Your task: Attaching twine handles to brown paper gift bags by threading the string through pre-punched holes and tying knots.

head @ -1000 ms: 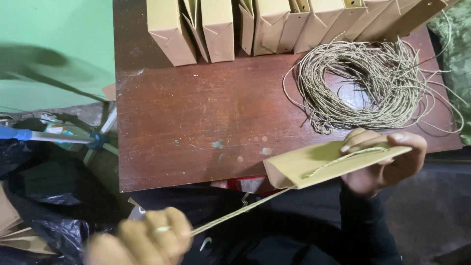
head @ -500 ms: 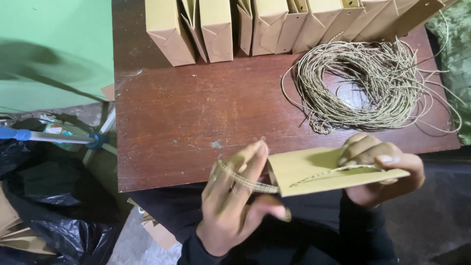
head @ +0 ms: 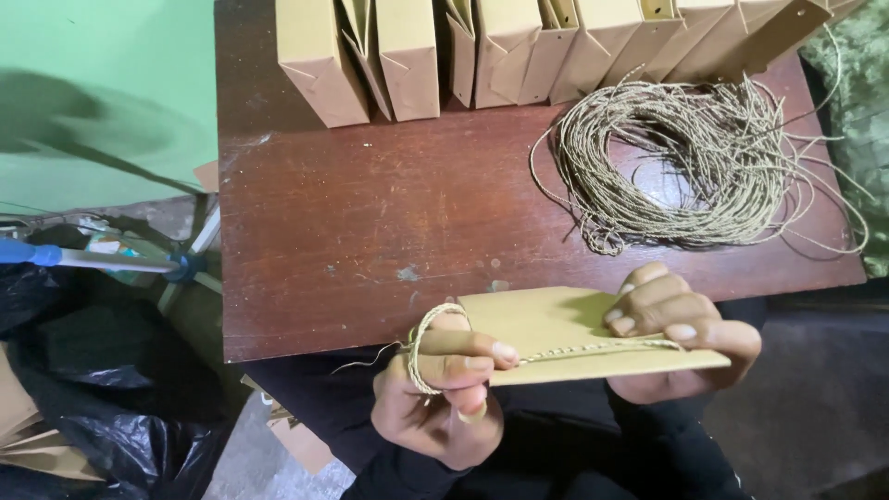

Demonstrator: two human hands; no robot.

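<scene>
I see my left hand (head: 435, 393) closest to me, just off the near edge of the desk (head: 370, 222). Its fingers (head: 468, 350) are curled shut on a loop of cord (head: 428, 347), which wraps round the forefinger and thumb; a frayed end sticks out to the left. From that loop the cord runs right, lying taut along the near edge of a flat paper bag (head: 546, 329).

My right hand (head: 681, 338) grips the bag at its right end. Three fingertips (head: 639, 306) press down on the top face, and another finger lies along the near edge over the cord, so the hand is closed on bag and cord together. The bag hangs at the near edge of the desk, mostly over my lap, held level between both hands.

Beyond the bag, the middle of the desk is bare dark wood with a few pale scuffs. Toward the far right corner lies a loose coil (head: 704, 167) of the same cord, well apart from my hands, its strands trailing over the right edge. Along the far edge stands a row of bags (head: 519, 51), folded and leaning on one another.

Left of the desk, below it, I see black plastic sacks (head: 83, 370) on the floor and a blue-handled tool (head: 56, 256).
</scene>
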